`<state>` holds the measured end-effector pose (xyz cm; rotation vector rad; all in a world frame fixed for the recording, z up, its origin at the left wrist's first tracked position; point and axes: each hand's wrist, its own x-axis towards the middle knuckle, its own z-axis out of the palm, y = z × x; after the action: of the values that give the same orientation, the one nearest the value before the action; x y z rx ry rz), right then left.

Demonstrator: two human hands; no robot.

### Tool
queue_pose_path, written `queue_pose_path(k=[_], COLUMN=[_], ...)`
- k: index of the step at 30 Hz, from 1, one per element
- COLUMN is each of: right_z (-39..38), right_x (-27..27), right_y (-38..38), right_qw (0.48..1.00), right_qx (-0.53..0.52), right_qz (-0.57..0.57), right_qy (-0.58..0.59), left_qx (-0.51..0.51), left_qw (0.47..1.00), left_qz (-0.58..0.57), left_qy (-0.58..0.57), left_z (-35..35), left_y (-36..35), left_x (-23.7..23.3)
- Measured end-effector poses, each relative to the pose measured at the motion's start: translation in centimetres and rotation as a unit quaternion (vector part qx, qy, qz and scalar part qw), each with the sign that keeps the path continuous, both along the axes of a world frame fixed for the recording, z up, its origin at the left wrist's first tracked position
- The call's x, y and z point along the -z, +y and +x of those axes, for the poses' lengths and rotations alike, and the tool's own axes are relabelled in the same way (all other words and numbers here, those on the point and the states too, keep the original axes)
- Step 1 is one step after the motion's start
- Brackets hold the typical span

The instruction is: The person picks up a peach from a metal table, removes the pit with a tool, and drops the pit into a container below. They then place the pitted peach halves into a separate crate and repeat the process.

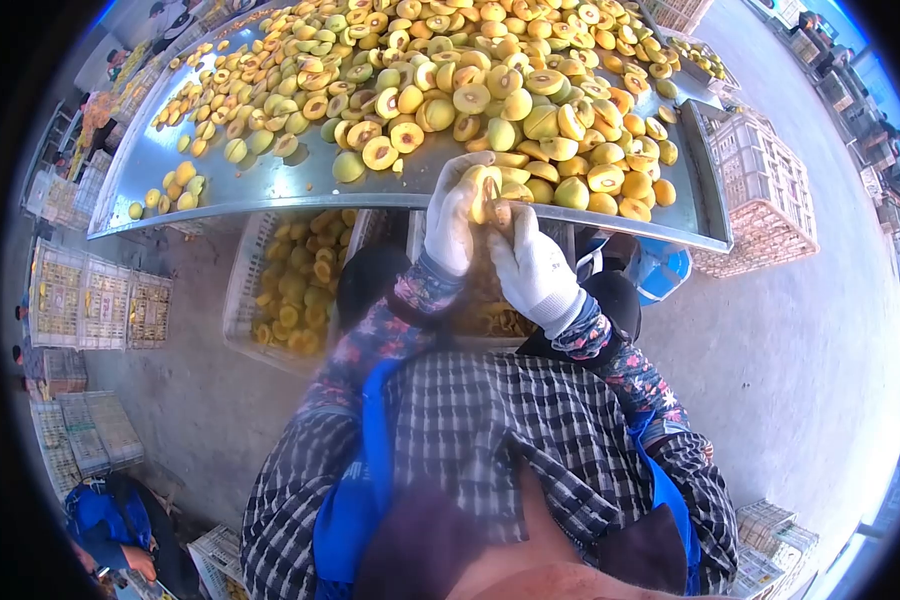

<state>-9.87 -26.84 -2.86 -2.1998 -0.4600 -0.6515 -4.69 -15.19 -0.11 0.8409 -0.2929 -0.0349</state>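
Both my hands wear white gloves and meet at the near edge of a metal table (300,192). In my left hand (452,222) is a yellow peach half (485,192), its cut face turned toward my right hand. The fingers of my right hand (536,272) close around a small brownish piece (501,214) that touches the peach; whether this is a tool or a pit I cannot make out. Just beyond my hands lies a large heap of halved peaches (470,97), many with red-brown hollows showing.
Below the table edge, a white crate (242,290) at left holds peach halves (295,285). Another container (495,322) sits beneath my hands. Stacked crates stand at right (760,185) and left (95,295). A person (120,525) is at lower left.
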Motion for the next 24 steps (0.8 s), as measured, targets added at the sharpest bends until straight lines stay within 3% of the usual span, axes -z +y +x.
queue_pose_path(k=[6, 8, 11, 15, 17, 21, 22, 24], right_z=[0.0, 0.0, 0.3, 0.5, 0.4, 0.8, 0.8, 0.8], right_x=[0.2, 1.3, 0.0, 0.8, 0.6, 1.3, 1.0, -0.2], right_y=[-1.3, -1.5, -1.5, -1.4, -1.8, -2.0, -2.1, -2.4], right_qw=[0.997, 0.998, 0.983, 0.989, 0.987, 0.981, 0.955, 0.846], right_qx=[-0.011, -0.021, -0.085, -0.077, -0.067, -0.139, -0.157, -0.184], right_qz=[-0.069, -0.053, 0.004, -0.044, -0.107, -0.009, 0.071, 0.224], right_qy=[0.037, -0.014, 0.163, 0.116, 0.104, 0.132, 0.242, 0.448], left_qx=[0.112, 0.111, 0.035, -0.046, 0.046, 0.116, 0.13, 0.099], left_qw=[0.993, 0.991, 0.993, 0.984, 0.985, 0.969, 0.964, 0.976], left_qz=[0.039, 0.08, 0.088, -0.001, 0.047, 0.091, 0.102, 0.038], left_qy=[-0.008, 0.013, 0.069, 0.174, 0.162, 0.2, 0.209, 0.192], left_z=[1.9, 2.4, 2.3, 1.4, 2.1, 3.3, 3.3, 2.7], left_y=[1.7, 2.0, 1.4, 0.1, 1.7, 2.4, 2.6, 2.3], left_x=[2.4, 2.8, 3.5, 2.3, 2.8, 3.4, 3.2, 3.0])
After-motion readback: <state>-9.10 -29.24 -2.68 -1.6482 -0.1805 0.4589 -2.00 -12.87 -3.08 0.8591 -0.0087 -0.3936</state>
